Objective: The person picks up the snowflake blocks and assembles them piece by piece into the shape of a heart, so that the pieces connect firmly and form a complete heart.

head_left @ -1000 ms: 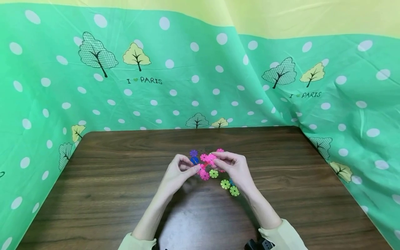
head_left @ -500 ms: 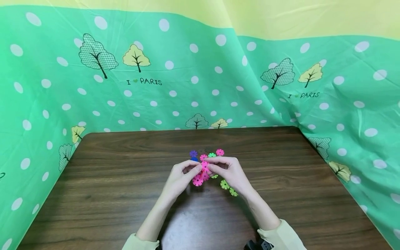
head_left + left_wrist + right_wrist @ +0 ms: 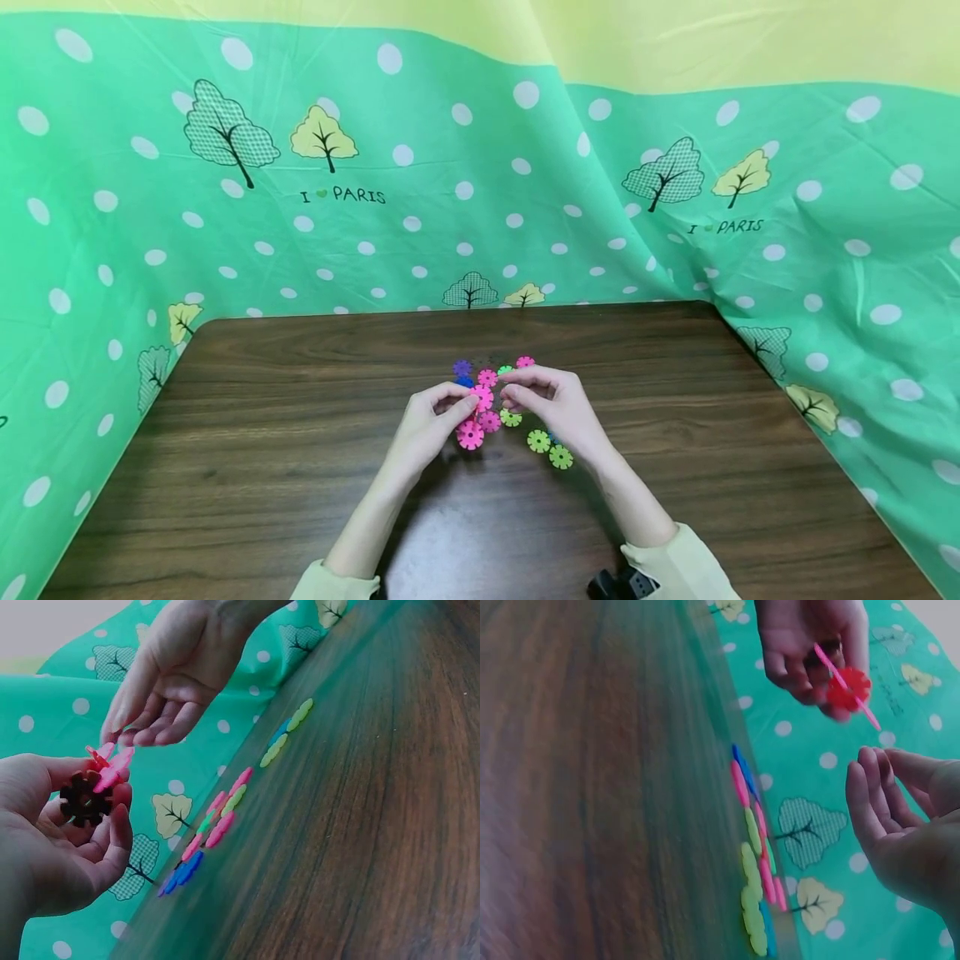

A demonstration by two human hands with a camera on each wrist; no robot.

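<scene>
The left hand [image 3: 420, 427] pinches a small bunch of joined flower pieces [image 3: 849, 688] at its fingertips, pink, red and one that looks dark; the right hand [image 3: 558, 410] has its fingers a bit bent just beside the bunch, and I see nothing between them; the bunch could slip or pop apart, I think, if the left fingers squeeze crooked or the right fingers bump it; a bit might then drop onto the loose flower pieces [image 3: 556, 457] on the table [image 3: 285, 467] below the fingers, and get mixed up; far past the fingertips, the green cloth [image 3: 420, 108] says "I PARIS" two times, with a tiny heart after the "I"; I can read no brand; the black gadget [image 3: 622, 585], behind the right fingers by the sleeve [image 3: 678, 567], is too small to read
</scene>
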